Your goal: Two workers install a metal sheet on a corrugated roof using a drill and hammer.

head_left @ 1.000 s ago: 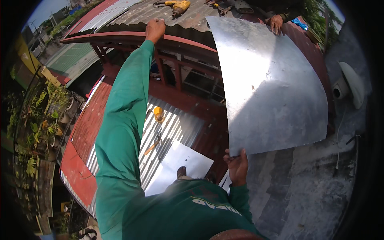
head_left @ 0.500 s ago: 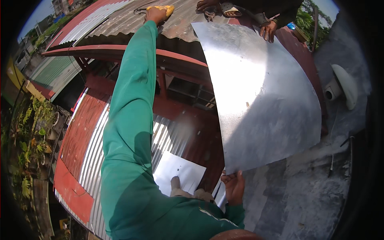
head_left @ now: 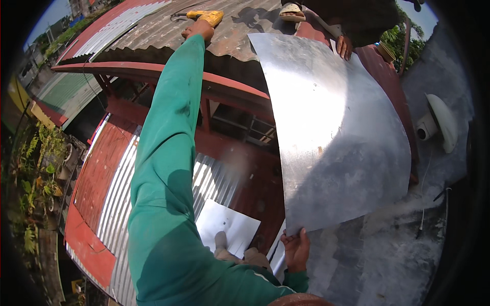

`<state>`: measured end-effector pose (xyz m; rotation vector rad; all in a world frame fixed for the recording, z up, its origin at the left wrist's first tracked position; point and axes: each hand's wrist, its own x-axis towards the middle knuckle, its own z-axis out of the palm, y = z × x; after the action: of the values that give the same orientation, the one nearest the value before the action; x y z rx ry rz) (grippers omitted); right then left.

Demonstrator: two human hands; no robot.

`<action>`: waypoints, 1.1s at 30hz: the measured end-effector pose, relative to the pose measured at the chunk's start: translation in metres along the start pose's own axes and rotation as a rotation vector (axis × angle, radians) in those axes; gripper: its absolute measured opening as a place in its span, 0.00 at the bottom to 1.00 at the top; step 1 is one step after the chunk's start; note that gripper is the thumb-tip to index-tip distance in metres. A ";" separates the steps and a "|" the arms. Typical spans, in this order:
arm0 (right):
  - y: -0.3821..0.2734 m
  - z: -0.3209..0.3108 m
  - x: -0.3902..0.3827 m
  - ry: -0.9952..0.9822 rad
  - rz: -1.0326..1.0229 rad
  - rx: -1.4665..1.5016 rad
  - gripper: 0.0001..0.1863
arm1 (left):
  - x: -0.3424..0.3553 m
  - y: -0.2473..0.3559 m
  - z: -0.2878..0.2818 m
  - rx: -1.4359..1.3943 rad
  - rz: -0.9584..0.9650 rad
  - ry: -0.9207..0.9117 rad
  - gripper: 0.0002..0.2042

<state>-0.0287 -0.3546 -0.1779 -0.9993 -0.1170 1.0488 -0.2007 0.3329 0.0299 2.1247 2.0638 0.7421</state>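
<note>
At the top, my left hand (head_left: 198, 32) is stretched up the corrugated roof (head_left: 132, 38) and closed on a yellow power drill (head_left: 209, 17) lying there with its cord. My right hand (head_left: 296, 250) pinches the lower left corner of a large, shiny, flat metal sheet (head_left: 337, 137), which slopes up beside the red frame (head_left: 229, 76) toward the roof edge. A co-worker's hand (head_left: 344, 47) holds the sheet's upper right edge.
The co-worker's sandalled foot (head_left: 292, 13) is on the upper roof. A red-and-silver lower roof (head_left: 97, 188) holds a smaller flat sheet (head_left: 235, 229) under my feet. A white vent fitting (head_left: 439, 125) stands at right, beside a grey surface (head_left: 367, 255). Plants (head_left: 41, 178) line the left.
My left hand has moved up onto the drill and closed on it. The sheet and my right hand sit lower in the picture. The co-worker's other hand has left the roof top.
</note>
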 end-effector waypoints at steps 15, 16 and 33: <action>0.006 0.019 0.006 -0.022 0.099 0.072 0.13 | 0.011 -0.029 -0.037 -0.047 -0.113 0.048 0.37; 0.006 0.018 0.005 -0.034 0.097 0.072 0.12 | 0.014 -0.038 -0.037 -0.095 -0.103 0.082 0.35; -0.003 -0.015 0.001 -0.164 0.144 -0.145 0.14 | -0.308 -0.131 -0.179 -1.232 0.182 0.112 0.25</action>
<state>-0.0190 -0.3636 -0.1844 -1.0632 -0.2618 1.2677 -0.3824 0.0007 0.0508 1.4891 0.8953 1.5992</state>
